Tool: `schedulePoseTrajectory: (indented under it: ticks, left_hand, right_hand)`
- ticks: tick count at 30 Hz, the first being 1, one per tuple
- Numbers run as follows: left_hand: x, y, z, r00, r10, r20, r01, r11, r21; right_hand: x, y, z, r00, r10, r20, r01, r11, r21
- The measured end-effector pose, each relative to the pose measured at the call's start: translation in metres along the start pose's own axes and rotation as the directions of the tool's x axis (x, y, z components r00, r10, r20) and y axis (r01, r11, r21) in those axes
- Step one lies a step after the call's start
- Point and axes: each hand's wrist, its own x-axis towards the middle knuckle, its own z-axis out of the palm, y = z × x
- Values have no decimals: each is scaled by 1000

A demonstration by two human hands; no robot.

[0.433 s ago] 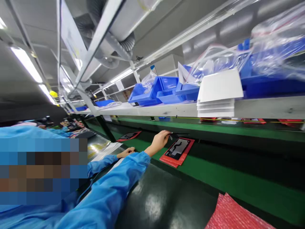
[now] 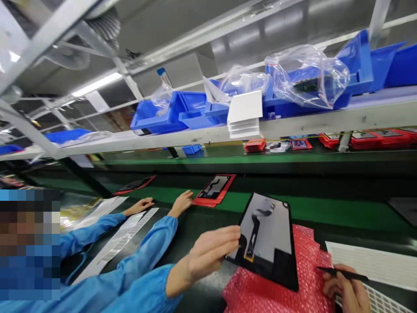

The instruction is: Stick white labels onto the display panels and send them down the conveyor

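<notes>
Panel [image 2: 273, 254], glossy flat rectangle, in left hand [image 2: 208, 255]; slim stylus [image 2: 342, 273] in right hand [image 2: 345, 292]

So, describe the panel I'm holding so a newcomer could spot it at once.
Find the green belt; on the near side lies red bubble wrap. Above it the left hand holds the panel by its edge. Unlike the panel in a red tray flat on the belt, it is tilted up.

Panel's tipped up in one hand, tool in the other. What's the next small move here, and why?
Probably bring the right hand and its thin black tool leftwards to the panel. The left hand holds the panel's left edge, tilted up over the red bubble wrap, with its flex strip facing up, while the tool's tip is apart from it.
</notes>
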Motion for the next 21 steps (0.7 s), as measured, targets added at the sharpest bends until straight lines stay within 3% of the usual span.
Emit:
schedulePoseTrajectory:
  ticks: [4,7,9,12,14,15,17,21]
  left_hand:
    - [-53,46,54,989,-45,144,67,986,-153]
    - [-91,60,77,934,-231,273,281,946,-163]
    - [-107,61,83,843,-469,263,513,848,-134]
    - [-109,57,90,595,-770,229,804,569,-174]
    - [-98,54,96,423,-853,306,901,359,-246]
    - [-92,54,98,362,-861,357,921,271,-281]
    - [-80,58,101,305,-845,439,929,163,-331]
    - [-72,77,94,294,-777,557,924,82,-373]
  right_hand:
    - [0,-10,3,999,-29,32,28,999,21]
    - [-3,-13,7,997,-48,59,48,999,7]
    - [-3,-13,8,995,-61,81,62,998,-15]
    - [-1,-11,8,995,-72,74,77,995,-65]
    - [0,-11,8,996,-63,65,69,994,-86]
    - [0,-11,8,996,-56,66,62,994,-88]
    - [-1,-14,10,996,-47,72,53,996,-76]
    - [-7,-23,13,995,-52,83,57,996,-66]
